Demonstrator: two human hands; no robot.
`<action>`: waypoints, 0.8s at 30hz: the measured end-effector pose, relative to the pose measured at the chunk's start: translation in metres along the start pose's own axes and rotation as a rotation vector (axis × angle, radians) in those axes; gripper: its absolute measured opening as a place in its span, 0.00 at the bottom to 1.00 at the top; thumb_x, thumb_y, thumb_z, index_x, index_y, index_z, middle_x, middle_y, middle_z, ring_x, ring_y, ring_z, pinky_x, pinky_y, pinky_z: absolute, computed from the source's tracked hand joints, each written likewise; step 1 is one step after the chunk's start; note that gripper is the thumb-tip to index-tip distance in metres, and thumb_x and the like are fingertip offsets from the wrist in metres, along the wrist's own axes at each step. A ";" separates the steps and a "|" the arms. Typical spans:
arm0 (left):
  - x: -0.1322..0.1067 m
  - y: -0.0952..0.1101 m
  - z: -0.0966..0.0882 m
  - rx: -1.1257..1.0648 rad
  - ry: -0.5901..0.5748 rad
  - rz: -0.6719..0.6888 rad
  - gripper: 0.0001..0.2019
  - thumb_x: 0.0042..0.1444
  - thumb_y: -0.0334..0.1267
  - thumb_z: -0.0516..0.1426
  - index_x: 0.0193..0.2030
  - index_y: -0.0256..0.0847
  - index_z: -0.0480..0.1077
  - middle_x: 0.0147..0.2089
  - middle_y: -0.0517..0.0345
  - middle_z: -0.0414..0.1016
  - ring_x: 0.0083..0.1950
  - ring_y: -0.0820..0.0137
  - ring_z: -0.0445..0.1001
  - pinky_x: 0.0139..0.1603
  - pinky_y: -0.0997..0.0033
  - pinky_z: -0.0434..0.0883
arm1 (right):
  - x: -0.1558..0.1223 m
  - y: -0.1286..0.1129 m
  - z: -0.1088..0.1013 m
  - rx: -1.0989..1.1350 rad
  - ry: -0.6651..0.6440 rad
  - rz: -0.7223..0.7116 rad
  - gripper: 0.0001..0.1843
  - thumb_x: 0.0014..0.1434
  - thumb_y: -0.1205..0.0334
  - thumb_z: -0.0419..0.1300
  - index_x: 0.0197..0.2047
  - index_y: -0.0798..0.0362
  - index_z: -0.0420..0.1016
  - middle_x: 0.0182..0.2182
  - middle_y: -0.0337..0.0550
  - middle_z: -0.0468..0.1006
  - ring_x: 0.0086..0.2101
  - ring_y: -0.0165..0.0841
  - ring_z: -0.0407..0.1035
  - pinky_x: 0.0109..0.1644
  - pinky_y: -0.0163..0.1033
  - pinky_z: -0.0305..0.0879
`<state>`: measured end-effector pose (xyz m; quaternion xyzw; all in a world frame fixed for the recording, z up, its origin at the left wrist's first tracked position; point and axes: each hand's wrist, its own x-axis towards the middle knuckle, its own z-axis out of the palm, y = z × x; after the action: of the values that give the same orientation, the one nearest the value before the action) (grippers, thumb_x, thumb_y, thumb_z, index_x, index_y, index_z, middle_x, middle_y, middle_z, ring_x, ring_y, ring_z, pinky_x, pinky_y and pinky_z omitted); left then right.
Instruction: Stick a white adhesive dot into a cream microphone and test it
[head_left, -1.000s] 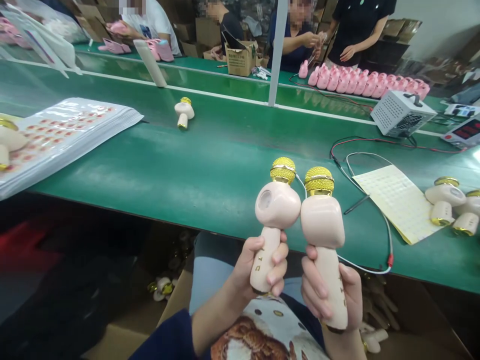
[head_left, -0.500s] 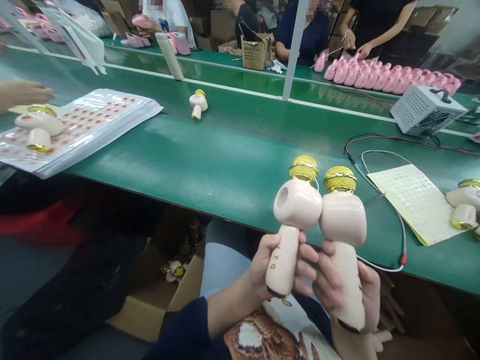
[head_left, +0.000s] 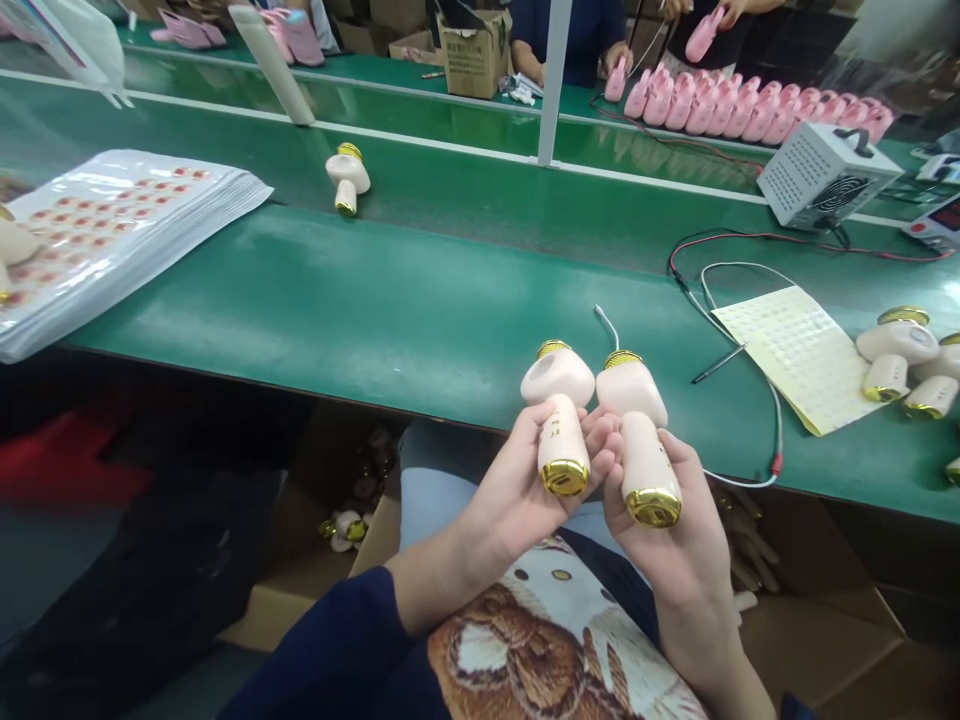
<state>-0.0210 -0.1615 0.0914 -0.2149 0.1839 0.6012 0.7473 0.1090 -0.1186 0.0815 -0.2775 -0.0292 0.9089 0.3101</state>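
Note:
Two cream-coloured microphones with gold heads and gold end caps are held side by side above my lap, at the bench's near edge. My left hand (head_left: 525, 480) is closed around the handle of the left microphone (head_left: 564, 440), which has a round opening in its body. Around the handle of the right microphone (head_left: 649, 465) my right hand (head_left: 694, 540) is closed. Both gold end caps tilt toward me, and the heads point away over the green bench. The two bodies touch or nearly touch. A thin white cable end (head_left: 606, 325) shows just beyond them.
A yellowish sticker sheet (head_left: 799, 350), a thin pen-like tool (head_left: 718, 364) and more microphones (head_left: 898, 340) lie to the right. Bagged sheets (head_left: 142, 240) are at left; another microphone (head_left: 347, 178) lies farther back. A grey fan-cooled box (head_left: 825, 180) stands beyond. Co-workers handle pink items across.
Both microphones have tipped back so their end caps now face me and their heads point away. My hands have lowered slightly. The camera view has shifted, and a co-worker has lifted a pink item.

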 end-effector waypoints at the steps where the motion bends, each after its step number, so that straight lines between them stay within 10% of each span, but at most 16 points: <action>1: 0.000 0.000 0.000 -0.005 0.006 0.001 0.15 0.63 0.37 0.51 0.53 0.28 0.65 0.35 0.47 0.77 0.33 0.66 0.80 0.34 0.70 0.80 | 0.000 0.000 -0.001 -0.009 -0.003 0.012 0.12 0.59 0.61 0.57 0.44 0.57 0.75 0.35 0.42 0.84 0.33 0.26 0.79 0.39 0.27 0.77; 14: 0.003 -0.004 -0.017 0.218 -0.096 0.056 0.14 0.63 0.40 0.49 0.43 0.30 0.67 0.29 0.51 0.74 0.27 0.71 0.76 0.27 0.75 0.75 | -0.003 0.007 -0.006 -0.326 -0.032 -0.183 0.11 0.58 0.55 0.58 0.37 0.53 0.76 0.28 0.40 0.80 0.25 0.28 0.74 0.31 0.32 0.76; 18: 0.013 -0.009 -0.037 0.642 -0.144 0.415 0.11 0.56 0.43 0.56 0.39 0.37 0.65 0.27 0.59 0.71 0.22 0.72 0.71 0.22 0.74 0.71 | -0.006 0.014 -0.021 -0.675 0.000 -0.466 0.10 0.58 0.56 0.60 0.40 0.52 0.73 0.30 0.39 0.78 0.25 0.30 0.72 0.30 0.35 0.73; 24: 0.014 -0.003 -0.053 1.208 0.112 1.009 0.10 0.57 0.40 0.59 0.43 0.43 0.64 0.33 0.61 0.72 0.29 0.71 0.72 0.33 0.71 0.70 | -0.003 0.010 -0.039 -1.341 0.263 -0.870 0.13 0.58 0.54 0.60 0.44 0.50 0.69 0.35 0.43 0.79 0.29 0.35 0.72 0.33 0.38 0.67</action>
<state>-0.0156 -0.1792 0.0397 0.3079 0.5912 0.6522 0.3611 0.1262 -0.1331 0.0476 -0.4725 -0.6364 0.4561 0.4045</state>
